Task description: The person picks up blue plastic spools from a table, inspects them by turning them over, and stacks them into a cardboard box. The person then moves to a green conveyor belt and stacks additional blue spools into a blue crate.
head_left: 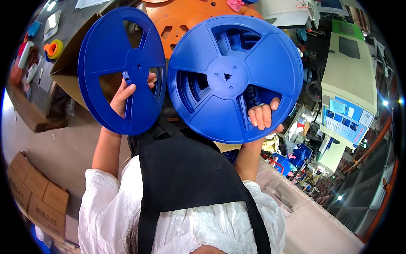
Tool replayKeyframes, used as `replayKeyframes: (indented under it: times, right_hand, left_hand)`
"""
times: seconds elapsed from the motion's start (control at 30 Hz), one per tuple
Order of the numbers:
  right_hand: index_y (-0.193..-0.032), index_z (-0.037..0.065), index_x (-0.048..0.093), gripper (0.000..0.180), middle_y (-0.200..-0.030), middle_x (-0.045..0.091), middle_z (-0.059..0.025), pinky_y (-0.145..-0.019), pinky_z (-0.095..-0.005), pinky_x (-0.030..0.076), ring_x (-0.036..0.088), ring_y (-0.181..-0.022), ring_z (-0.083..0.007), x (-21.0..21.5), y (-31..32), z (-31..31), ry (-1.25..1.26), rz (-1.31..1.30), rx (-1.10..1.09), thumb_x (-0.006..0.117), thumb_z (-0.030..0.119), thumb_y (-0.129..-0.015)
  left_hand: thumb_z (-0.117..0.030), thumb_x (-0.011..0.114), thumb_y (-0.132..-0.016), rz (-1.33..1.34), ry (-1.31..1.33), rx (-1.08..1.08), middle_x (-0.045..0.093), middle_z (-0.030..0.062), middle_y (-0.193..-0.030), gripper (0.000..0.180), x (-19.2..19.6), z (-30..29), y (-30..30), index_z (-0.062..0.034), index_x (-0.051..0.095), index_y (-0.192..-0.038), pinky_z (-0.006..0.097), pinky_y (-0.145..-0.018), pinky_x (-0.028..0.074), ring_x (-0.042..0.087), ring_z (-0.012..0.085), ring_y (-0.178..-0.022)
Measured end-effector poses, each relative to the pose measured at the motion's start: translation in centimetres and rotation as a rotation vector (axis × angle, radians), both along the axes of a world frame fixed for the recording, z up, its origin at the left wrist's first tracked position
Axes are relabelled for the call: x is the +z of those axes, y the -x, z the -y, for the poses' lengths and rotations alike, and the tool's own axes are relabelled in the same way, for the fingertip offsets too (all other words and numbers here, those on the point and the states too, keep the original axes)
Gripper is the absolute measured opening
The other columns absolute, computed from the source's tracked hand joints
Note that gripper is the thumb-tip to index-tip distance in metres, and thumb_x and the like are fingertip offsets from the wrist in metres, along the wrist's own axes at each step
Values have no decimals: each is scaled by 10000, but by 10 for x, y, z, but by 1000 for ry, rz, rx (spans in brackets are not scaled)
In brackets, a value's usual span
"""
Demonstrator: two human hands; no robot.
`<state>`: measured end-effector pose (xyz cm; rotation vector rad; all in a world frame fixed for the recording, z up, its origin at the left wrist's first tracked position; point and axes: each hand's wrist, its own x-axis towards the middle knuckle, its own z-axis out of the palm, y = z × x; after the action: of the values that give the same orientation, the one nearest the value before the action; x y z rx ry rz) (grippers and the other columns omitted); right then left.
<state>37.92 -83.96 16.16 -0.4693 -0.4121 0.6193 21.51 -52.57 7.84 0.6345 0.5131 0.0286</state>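
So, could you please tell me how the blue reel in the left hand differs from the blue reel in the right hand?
The left reel is turned partly edge-on, so it looks like a narrow oval; the right reel faces the camera almost flat and round. The left reel looks smaller in the picture than the right reel. The left hand grips its reel through a cut-out near the hub; the right hand hooks its reel's lower cut-out by the rim. Both are blue, three-spoked plastic reels.

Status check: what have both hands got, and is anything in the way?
Left hand grips the thin blue reel. Right hand grips the stacked blue reels. Both raised, side by side. Nothing between them.
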Motion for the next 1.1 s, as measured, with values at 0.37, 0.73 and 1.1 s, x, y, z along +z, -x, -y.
replayKeyframes:
  times: [0.37,0.73,1.1]
  right_hand:
    - [-1128,50,410,445,-683,478,-2,-674,-320,439,513,-631,-139,-4,-1,-10,-9,-83,-42,676,250,-832]
    - [-1100,53,494,579,-658,538,-70,-582,-332,454,530,-564,-202,-10,38,-55,595,-168,61,735,300,-635]
    - [-1104,48,458,468,-649,489,-25,-630,-320,446,505,-575,-158,-23,27,-22,130,-161,20,691,263,-759]
  left_hand:
    - [-317,661,-816,-71,-147,-34,548,153,-1250,713,-12,6,-5,-118,329,-1415,441,-985,432,533,244,-1113]
    - [-120,752,-737,-135,-192,-255,438,202,-1246,936,7,63,-49,-234,210,-1492,393,-1013,370,456,306,-1166]
    - [-170,738,-747,-303,-32,-68,504,182,-1173,931,18,4,-14,-230,187,-1495,392,-892,470,527,263,-1086]
